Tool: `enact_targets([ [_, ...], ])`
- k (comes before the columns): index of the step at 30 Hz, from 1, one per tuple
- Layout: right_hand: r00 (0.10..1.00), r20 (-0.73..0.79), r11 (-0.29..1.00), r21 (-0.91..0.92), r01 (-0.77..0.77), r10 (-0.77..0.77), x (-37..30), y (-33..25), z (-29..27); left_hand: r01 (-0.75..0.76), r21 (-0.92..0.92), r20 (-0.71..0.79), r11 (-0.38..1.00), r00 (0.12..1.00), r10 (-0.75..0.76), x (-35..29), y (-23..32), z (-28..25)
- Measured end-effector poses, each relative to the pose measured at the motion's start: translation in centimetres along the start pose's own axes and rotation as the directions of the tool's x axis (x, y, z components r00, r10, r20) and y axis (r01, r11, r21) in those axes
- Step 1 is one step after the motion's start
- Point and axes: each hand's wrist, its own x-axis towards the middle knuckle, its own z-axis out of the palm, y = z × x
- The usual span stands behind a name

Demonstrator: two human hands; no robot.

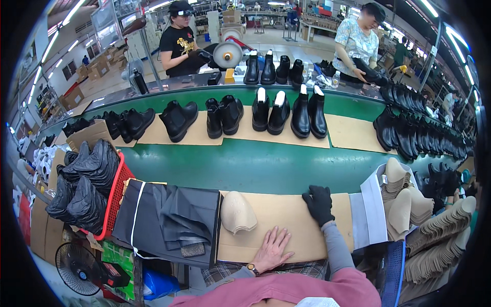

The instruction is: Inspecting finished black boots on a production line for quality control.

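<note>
My left hand (273, 249), bare and with a watch at the wrist, lies flat with fingers spread on a brown cardboard sheet (291, 215). Just beyond its fingertips, to the left, rests a beige moulded shoe insert (238, 213), touched by neither hand. My right hand (319, 205) wears a black glove. It lies over the far right part of the cardboard with its fingers loosely apart and nothing visible in them. Left of the cardboard is a stack of black sheets (169, 215), crossed by a white strap, with a crumpled sheet on top.
Beyond runs a green conveyor belt (230, 163) carrying black boots (309, 115) on cardboard. A red basket (118, 192) of black-wrapped bundles stands left. At right are a white box (376, 210) of beige inserts and a blue crate (394, 271). Two people work across the belt.
</note>
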Motion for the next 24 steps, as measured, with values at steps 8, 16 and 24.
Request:
enact_targets([
  [8, 0.989, -0.118, 0.993, 0.083, -0.085, 0.094, -0.2, -0.9, -0.6, -0.018, 0.04, -0.02, 0.999, 1.0, 0.019, -0.1, 0.1, -0.1],
  [16, 0.987, -0.128, 0.994, 0.063, -0.088, 0.096, -0.4, -1.1, -0.9, -0.046, 0.02, -0.029, 0.999, 0.998, 0.047, -0.5, 0.1, -0.2],
  [24, 0.99, -0.072, 0.993, 0.018, -0.118, 0.119, 0.3, -2.1, -1.1, -0.223, -0.193, -0.289, 0.955, 0.943, 0.162, -2.5, 1.7, -3.3],
])
